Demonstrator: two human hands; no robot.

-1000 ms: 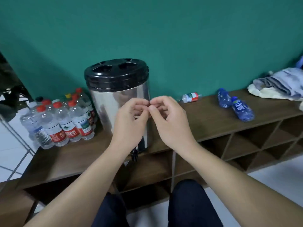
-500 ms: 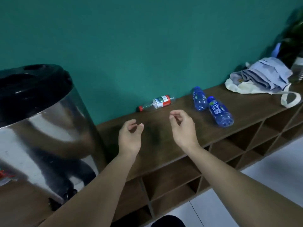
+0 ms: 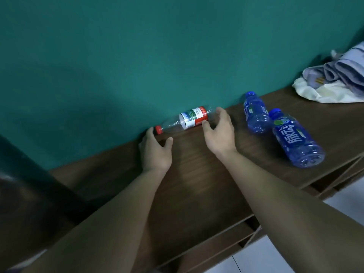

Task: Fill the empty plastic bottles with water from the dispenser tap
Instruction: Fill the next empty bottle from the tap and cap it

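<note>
A clear empty plastic bottle [image 3: 183, 121] with a red cap and a red-and-white label lies on its side against the green wall, on the wooden shelf top [image 3: 193, 174]. My left hand [image 3: 156, 152] is spread open at the cap end, its fingertips by the cap. At the base end my right hand [image 3: 219, 133] is open, fingers reaching over the bottle's bottom and thumb touching the label. Neither hand grips it. Two blue bottles [image 3: 255, 113] [image 3: 295, 137] lie on their sides to the right. The dispenser [image 3: 29, 186] shows only as a dark blurred shape at the lower left.
A heap of folded cloth and a white bag [image 3: 334, 79] sits at the far right of the shelf top. Open cubby compartments [image 3: 246, 235] run beneath the top. Pale floor tiles [image 3: 275, 257] show at the lower right.
The view has swung right, away from the dispenser. Both hands have parted and reached forward to the clear bottle, one at each end.
</note>
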